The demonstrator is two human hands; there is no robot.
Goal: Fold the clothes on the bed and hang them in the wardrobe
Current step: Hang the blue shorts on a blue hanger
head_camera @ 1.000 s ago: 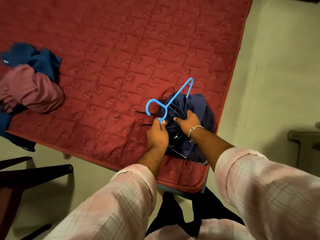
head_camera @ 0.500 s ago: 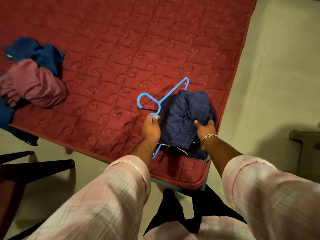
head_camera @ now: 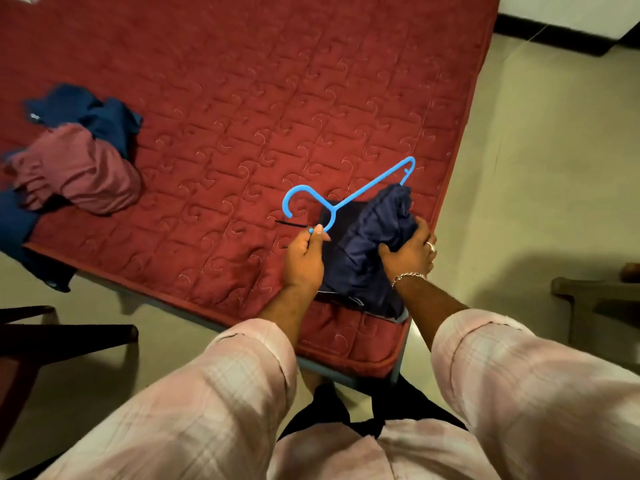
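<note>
Both hands work at the near right corner of the bed [head_camera: 242,98]. Left hand [head_camera: 304,258] pinches the lower end of a blue plastic hanger [head_camera: 349,199] between thumb and fingers, its hook curling to the left and one arm slanting up toward the far right. Right hand [head_camera: 410,252], with a ring and a chain bracelet [head_camera: 408,276], grips a bunched navy garment [head_camera: 367,251] that lies on the red quilted mattress just beside the hanger, its far end touching the hanger's arm. Pink plaid sleeves cover both forearms. Far to the left, a crumpled maroon garment [head_camera: 79,168] and a blue garment [head_camera: 90,112] sit piled together near the bed's left edge.
</note>
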